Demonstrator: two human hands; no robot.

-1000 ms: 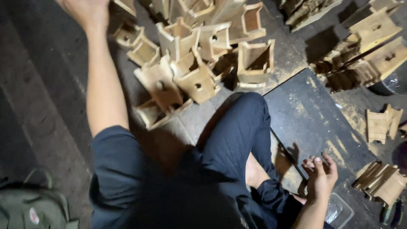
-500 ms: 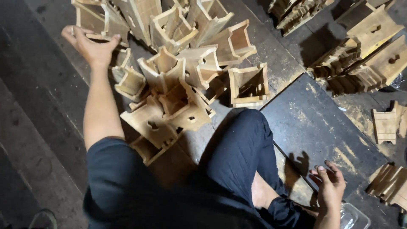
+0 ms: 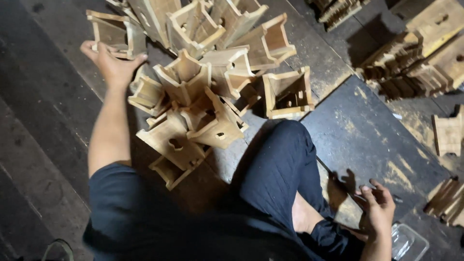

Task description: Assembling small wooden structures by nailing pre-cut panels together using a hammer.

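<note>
Left hand (image 3: pixel 110 63) stretched out, fingers curled onto wooden box (image 3: pixel 115 34) at pile edge. Right hand (image 3: pixel 379 209) half-open by knee; contents, if any, cannot be told.

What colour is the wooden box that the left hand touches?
Pale, light tan bare wood; the wooden box by the left hand shows in the head view.

Dark wooden plank floor (image 3: pixel 43 145), worn and dusty; pale sawdust patches (image 3: pixel 401 169) on dark flat board (image 3: pixel 372 130) at right; light falls from above, deep shadows in corners, left side dim
</note>
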